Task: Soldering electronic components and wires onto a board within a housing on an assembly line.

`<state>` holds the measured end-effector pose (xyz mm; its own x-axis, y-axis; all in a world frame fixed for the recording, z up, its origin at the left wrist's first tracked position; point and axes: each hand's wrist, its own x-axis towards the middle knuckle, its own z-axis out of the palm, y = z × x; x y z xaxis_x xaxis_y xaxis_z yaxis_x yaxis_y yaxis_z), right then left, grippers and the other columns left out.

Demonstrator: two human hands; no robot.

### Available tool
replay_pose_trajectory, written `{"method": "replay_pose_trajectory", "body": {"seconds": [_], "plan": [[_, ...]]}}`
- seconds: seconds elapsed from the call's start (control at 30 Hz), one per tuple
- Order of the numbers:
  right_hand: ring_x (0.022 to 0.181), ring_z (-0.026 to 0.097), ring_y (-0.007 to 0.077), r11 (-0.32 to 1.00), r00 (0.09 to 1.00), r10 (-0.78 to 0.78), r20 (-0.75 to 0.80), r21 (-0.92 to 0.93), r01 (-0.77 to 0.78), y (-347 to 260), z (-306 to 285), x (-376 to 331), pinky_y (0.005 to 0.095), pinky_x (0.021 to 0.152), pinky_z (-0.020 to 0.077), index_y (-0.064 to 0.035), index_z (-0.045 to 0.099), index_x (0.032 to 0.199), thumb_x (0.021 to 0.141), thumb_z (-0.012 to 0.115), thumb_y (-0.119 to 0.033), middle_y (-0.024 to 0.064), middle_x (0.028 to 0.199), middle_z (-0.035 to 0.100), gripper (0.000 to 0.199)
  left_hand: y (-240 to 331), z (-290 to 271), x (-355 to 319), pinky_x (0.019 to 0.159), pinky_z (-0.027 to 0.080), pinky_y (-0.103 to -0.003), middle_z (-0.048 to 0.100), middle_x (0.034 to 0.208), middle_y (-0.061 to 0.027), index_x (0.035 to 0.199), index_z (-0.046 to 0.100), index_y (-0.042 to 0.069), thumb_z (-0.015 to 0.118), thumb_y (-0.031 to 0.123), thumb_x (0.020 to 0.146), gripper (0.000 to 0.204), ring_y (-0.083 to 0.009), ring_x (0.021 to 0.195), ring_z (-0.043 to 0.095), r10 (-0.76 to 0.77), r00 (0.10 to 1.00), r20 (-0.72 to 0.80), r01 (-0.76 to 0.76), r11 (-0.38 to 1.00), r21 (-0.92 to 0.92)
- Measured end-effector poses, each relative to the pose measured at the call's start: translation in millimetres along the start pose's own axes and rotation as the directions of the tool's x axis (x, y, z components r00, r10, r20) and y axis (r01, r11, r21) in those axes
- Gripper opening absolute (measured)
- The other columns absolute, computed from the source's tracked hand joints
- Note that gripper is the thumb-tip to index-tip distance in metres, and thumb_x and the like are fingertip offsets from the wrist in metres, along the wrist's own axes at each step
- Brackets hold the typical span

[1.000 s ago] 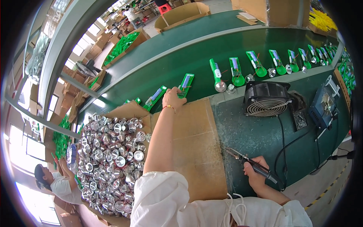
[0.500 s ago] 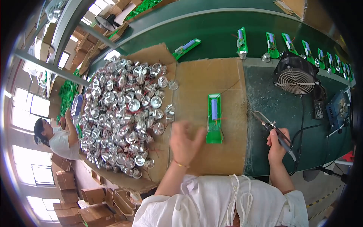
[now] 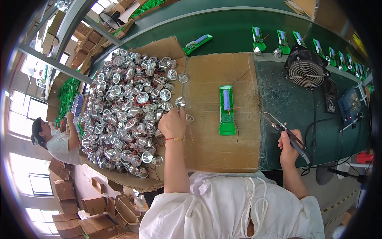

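My left hand (image 3: 172,124) is at the right edge of a heap of silver lamp reflectors (image 3: 131,107) with thin red wires. Its fingers close on one silver reflector (image 3: 180,101) lying at the edge of the heap; the fingertips are partly hidden. In my right hand (image 3: 289,145) is a soldering iron (image 3: 295,142), its bent metal tip pointing up and left over the green bench. Between my hands, a green plastic housing (image 3: 227,127) lies on the cardboard sheet (image 3: 203,147), with a blue-violet cylindrical battery (image 3: 226,99) in it and red and black wires sticking out.
A black fan (image 3: 308,69) with a round grille stands at the right, near a blue soldering station (image 3: 350,107). Several green housings with batteries (image 3: 282,42) line the far ledge; another (image 3: 198,44) lies beyond the heap. A co-worker (image 3: 59,139) is at far left.
My left hand has moved left and away from me, from beside the green housing to the reflector at the heap's edge. My right hand still holds the soldering iron. The view has shifted slightly.
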<state>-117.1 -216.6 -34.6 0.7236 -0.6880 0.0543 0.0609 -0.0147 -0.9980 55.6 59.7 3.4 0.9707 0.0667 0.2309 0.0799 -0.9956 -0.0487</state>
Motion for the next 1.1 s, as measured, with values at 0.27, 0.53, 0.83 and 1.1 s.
{"method": "replay_pose_trajectory", "body": {"seconds": [0.27, 0.53, 0.83, 1.1], "plan": [[0.046, 0.047, 0.0065, 1.000, 0.999, 0.021, 0.050, 0.019, -0.022, -12, 10, -15, 0.0179, 0.042, 0.0369, -0.0032, 0.046, 0.079, 0.080, 0.060, -0.013, 0.0042, 0.059, 0.053, 0.018, 22, -2, -76, 0.073, 0.041, -0.034, 0.056, 0.083, -0.0040, 0.099, 0.055, 0.007, 0.054, 0.009, 0.076, 0.023, -0.0181, 0.079, 0.055, 0.646, 0.691, -0.325, -0.714, 0.679, -0.169], [0.045, 0.047, 0.0069, 0.999, 0.992, 0.014, 0.126, 0.043, -0.019, -16, 12, -29, 0.0182, 0.042, 0.0371, -0.0026, 0.044, 0.081, 0.080, 0.060, -0.011, 0.0054, 0.059, 0.053, 0.018, 15, -2, -77, 0.058, 0.044, -0.039, 0.057, 0.078, -0.0144, 0.087, 0.057, 0.004, 0.067, 0.023, 0.072, 0.026, -0.0320, 0.069, 0.056, 0.339, 0.922, -0.189, -0.381, 0.697, -0.608], [0.048, 0.050, 0.0079, 0.999, 0.991, -0.004, 0.131, 0.045, -0.002, -29, 3, -41, 0.0192, 0.043, 0.0399, -0.0011, 0.046, 0.080, 0.079, 0.061, -0.009, 0.0063, 0.060, 0.055, 0.016, 58, 19, -37, 0.058, 0.046, -0.038, 0.061, 0.068, -0.0143, 0.070, 0.066, 0.005, 0.058, 0.035, 0.079, 0.032, -0.0303, 0.066, 0.060, 0.324, 0.937, 0.130, -0.148, 0.707, -0.692], [0.048, 0.049, 0.0072, 0.998, 0.996, 0.021, 0.086, 0.062, -0.026, -23, -3, -35, 0.0188, 0.043, 0.0389, -0.0015, 0.047, 0.081, 0.080, 0.061, -0.010, 0.0058, 0.060, 0.055, 0.017, 44, 2, -63, 0.057, 0.044, -0.038, 0.060, 0.070, -0.0125, 0.074, 0.065, 0.002, 0.066, 0.024, 0.074, 0.022, -0.0289, 0.062, 0.057, 0.394, 0.907, 0.150, -0.063, 0.479, -0.875]]}}
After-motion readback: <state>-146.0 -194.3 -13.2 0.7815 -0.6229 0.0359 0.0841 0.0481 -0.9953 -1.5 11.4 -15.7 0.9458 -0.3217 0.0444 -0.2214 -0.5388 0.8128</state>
